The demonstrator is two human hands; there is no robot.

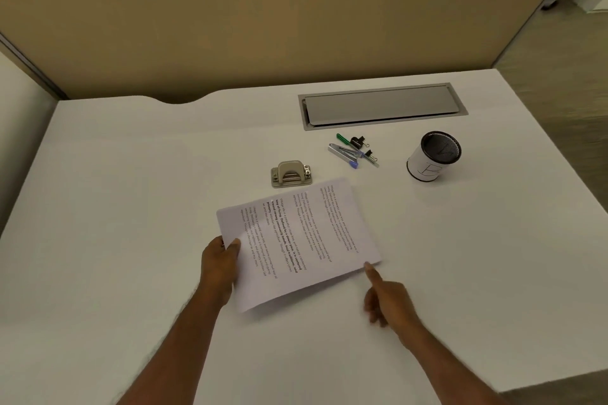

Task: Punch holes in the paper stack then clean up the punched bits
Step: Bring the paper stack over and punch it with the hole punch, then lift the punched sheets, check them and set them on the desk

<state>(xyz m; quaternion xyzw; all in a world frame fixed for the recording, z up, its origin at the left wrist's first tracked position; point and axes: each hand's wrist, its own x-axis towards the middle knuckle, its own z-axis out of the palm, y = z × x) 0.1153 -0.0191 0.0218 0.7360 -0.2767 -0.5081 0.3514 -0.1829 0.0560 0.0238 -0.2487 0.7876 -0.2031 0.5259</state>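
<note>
Lying askew on the white desk, printed paper stack, rotated text facing up. Pinching its near-left edge, left hand, thumb on top. Touching its right corner with an extended forefinger, right hand, other fingers curled. Sitting beyond the fingertips, metal hole punch, mesh pen cup.

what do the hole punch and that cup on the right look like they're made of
The hole punch looks like metal with a dull brushed silver-beige finish; its base and side fittings catch small bright glints. The cup seems to be black wire mesh, visible as a fine grid inside its rim, with a white sheet, probably paper, wrapped around the outside and marked with thin pen lines.
</note>
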